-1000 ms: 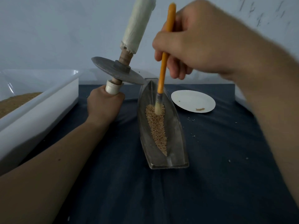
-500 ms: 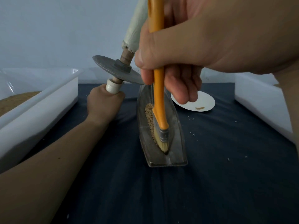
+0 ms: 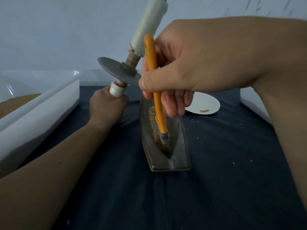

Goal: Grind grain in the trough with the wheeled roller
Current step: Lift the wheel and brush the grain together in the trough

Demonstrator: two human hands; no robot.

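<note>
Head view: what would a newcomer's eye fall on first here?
The right hand, large at centre, grips an orange brush whose bristles sit in the near end of the metal trough, beside the grain. To its left, the left hand holds the wheeled roller tilted, clear of the trough.

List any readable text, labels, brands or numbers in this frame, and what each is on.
No readable text anywhere in this view.
Dark marks on the wall, top right: too faint and blurred to read; cannot tell whether they are writing at all.
No label, brand or number shows on the wheeled roller, the orange brush, the metal trough, the paper plate or the white tub on the left.
</note>
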